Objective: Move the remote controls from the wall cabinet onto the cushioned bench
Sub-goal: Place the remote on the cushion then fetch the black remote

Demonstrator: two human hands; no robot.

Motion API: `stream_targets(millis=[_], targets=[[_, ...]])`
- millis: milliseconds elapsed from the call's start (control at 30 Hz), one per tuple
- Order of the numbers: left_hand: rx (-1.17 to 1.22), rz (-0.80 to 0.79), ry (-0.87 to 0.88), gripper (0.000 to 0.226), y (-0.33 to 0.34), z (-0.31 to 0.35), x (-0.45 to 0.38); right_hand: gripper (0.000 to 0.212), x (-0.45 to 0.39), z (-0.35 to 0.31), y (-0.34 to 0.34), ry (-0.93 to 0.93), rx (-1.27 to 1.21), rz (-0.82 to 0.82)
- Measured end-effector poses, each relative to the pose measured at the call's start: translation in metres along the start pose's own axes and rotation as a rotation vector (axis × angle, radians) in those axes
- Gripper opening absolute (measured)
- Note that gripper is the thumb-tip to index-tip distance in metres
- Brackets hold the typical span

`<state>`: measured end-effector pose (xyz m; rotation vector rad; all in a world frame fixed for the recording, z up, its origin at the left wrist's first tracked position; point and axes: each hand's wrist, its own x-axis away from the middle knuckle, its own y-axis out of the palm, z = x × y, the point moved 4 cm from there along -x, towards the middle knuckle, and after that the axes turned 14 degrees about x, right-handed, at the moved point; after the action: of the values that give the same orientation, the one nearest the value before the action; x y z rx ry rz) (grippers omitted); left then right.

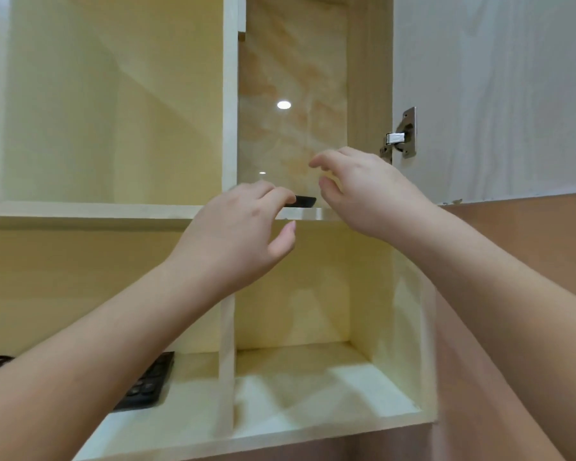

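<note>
Left hand (243,224): fingers curled onto black remote control (305,201) at shelf (90,210) edge, grip unconfirmed. Right hand (363,191): open, just beside, empty. Remote likely light, rigid, smooth; take by its long sides.

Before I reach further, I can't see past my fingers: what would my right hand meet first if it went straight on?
Probably the marble-patterned back wall of the upper compartment. The right hand points in above the black remote, seemingly clearing it, though depth is unclear.
</note>
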<state>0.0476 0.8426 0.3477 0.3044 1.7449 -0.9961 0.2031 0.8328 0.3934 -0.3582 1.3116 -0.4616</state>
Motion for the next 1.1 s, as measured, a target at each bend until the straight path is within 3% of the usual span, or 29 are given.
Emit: stream_targets(millis=[200, 500, 600, 833, 1100], targets=[[-0.006, 0.008, -0.039, 0.038, -0.006, -0.006, -0.009, 0.037, -0.041, 0.007, 0.025, 0.071, -0.114, -0.208], [0.065, -0.023, -0.125, 0.035, -0.009, -0.012, -0.01, 0.061, -0.06, -0.013, 0.053, 0.073, -0.124, -0.465], [0.073, -0.009, -0.153, 0.034, -0.009, -0.013, -0.01, 0.066, -0.063, -0.016, 0.054, 0.128, -0.129, -0.482], [0.093, -0.002, -0.18, 0.038, -0.013, -0.011, -0.009, 0.039, -0.06, -0.011, 0.053, 0.151, -0.224, -0.453], [0.113, 0.057, -0.23, 0.036, -0.017, -0.007, 0.002, 0.051, -0.037, 0.004, 0.028, 0.217, -0.258, -0.356]])
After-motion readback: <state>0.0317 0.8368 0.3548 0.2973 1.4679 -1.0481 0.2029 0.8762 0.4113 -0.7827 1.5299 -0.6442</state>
